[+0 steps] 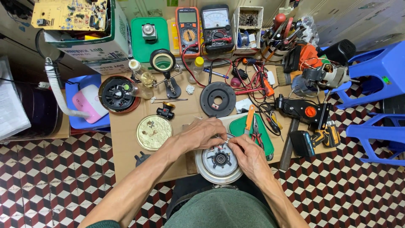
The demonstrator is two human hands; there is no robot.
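I have both hands on the round metal motor plate [219, 162] at the surface's near edge: left hand [202, 133] and right hand [249, 154] pinch thin wires at its far rim. Next calls for fine, steady fingertip work.

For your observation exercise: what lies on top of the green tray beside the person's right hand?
On the green tray lie red-handled pliers and an orange-handled tool. The right hand covers the tray's lower left edge, so anything there cannot be seen.
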